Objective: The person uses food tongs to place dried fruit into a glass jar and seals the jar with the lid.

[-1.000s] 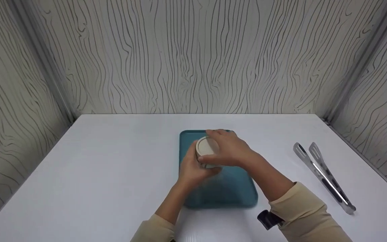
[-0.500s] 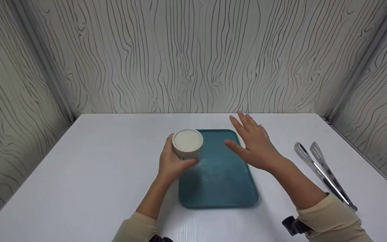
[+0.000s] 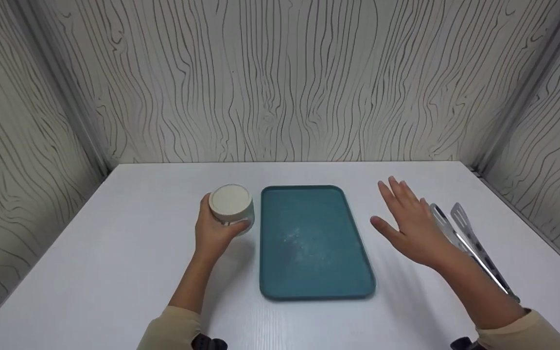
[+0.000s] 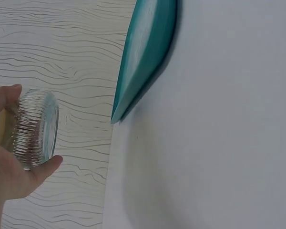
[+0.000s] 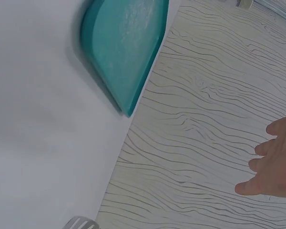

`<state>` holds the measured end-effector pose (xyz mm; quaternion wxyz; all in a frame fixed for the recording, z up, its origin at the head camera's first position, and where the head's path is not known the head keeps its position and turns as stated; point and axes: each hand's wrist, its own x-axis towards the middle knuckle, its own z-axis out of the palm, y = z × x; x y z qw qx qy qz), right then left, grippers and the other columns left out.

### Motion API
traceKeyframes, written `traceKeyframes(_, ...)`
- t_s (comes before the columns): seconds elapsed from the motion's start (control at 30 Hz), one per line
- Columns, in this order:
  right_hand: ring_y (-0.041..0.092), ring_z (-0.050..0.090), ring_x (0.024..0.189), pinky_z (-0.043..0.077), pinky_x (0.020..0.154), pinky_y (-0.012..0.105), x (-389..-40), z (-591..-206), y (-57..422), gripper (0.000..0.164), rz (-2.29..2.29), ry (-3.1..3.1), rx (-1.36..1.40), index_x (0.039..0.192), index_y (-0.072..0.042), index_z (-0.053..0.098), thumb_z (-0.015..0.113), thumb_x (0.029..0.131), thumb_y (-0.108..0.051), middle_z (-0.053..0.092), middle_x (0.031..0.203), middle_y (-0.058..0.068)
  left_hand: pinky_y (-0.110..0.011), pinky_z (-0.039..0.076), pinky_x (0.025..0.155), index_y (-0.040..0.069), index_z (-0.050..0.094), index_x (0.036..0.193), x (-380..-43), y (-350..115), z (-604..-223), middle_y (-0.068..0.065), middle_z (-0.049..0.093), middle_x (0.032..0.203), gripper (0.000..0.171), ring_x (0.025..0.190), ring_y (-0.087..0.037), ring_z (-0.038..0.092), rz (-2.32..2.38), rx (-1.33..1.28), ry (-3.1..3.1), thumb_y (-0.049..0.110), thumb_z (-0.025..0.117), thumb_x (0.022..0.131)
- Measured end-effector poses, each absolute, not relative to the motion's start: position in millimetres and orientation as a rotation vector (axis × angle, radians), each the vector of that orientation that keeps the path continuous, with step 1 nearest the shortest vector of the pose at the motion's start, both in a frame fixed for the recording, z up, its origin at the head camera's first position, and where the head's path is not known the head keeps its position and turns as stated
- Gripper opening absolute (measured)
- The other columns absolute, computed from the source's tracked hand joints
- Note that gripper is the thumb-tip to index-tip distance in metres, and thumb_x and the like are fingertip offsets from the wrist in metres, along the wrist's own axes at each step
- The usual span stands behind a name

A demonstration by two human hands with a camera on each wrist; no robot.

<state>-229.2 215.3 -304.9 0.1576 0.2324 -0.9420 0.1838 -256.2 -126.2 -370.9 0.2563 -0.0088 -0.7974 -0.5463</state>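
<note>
My left hand (image 3: 212,236) grips a ribbed clear glass jar (image 4: 33,129) with a cream lid (image 3: 230,200), fingers and thumb curled round its side. In the head view the jar is upright, just left of the teal tray (image 3: 316,253). The left wrist view shows the glass base facing away from the palm. To the right of the tray, my right hand (image 3: 413,231) is held over the table with fingers straight and spread, holding nothing. Metal tongs (image 3: 479,257) lie close beyond it, partly hidden behind the hand and forearm.
The tray lies flat on a white table (image 3: 114,272), with pale specks on its surface. Wood-grain panels (image 3: 280,82) stand along the back and both sides of the table. The slotted tip of the tongs (image 5: 81,223) shows at the bottom of the right wrist view.
My left hand has carried the jar leftward from above the tray to beside it. My right hand has let go of the lid and moved right toward the tongs, its fingers spreading.
</note>
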Motion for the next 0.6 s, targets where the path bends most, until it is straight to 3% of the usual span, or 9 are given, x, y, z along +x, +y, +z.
traceKeyframes(0.17, 0.032, 0.001, 0.128, 0.002, 0.092, 0.062, -224, -311, 234, 0.065, 0.527, -2.706, 0.632, 0.137, -0.005, 0.016, 0.043, 0.088, -0.037, 0.01, 0.14, 0.019, -0.043, 0.029, 0.095, 0.006, 0.031, 0.126, -258, -142, -379, -0.009, 0.041, 0.122, 0.085, 0.113, -0.025, 0.038, -1.468, -0.032, -2.145, 0.018, 0.079, 0.057)
traceKeyframes(0.3, 0.032, 0.001, 0.128, 0.002, 0.091, 0.063, -219, -318, 246, 0.064, 0.532, -2.703, 0.615, 0.137, -0.006, 0.016, 0.044, 0.088, -0.035, 0.011, 0.14, 0.02, -0.043, 0.033, 0.091, 0.02, 0.028, 0.128, -289, -162, -423, 0.002, 0.041, 0.121, 0.093, 0.111, -0.019, 0.04, -1.322, -0.032, -2.139, 0.043, 0.078, 0.054)
traceKeyframes(0.4, 0.033, 0.0, 0.127, -0.002, 0.091, 0.063, -216, -324, 254, 0.064, 0.54, -2.705, 0.605, 0.137, -0.006, 0.016, 0.045, 0.088, -0.034, 0.012, 0.139, 0.022, -0.044, 0.033, 0.092, 0.023, 0.027, 0.128, -300, -171, -440, 0.005, 0.041, 0.121, 0.096, 0.112, -0.017, 0.039, -1.281, 0.003, -2.168, 0.047, 0.077, 0.051)
traceKeyframes(0.6, 0.031, -0.002, 0.128, -0.003, 0.092, 0.062, -210, -339, 265, 0.064, 0.519, -2.753, 0.567, 0.138, -0.007, 0.015, 0.044, 0.088, -0.035, 0.011, 0.14, 0.021, -0.044, 0.025, 0.096, 0.005, 0.029, 0.125, -259, -162, -399, -0.01, 0.041, 0.122, 0.085, 0.115, -0.026, 0.035, -1.433, 0.019, -2.231, 0.018, 0.079, 0.057)
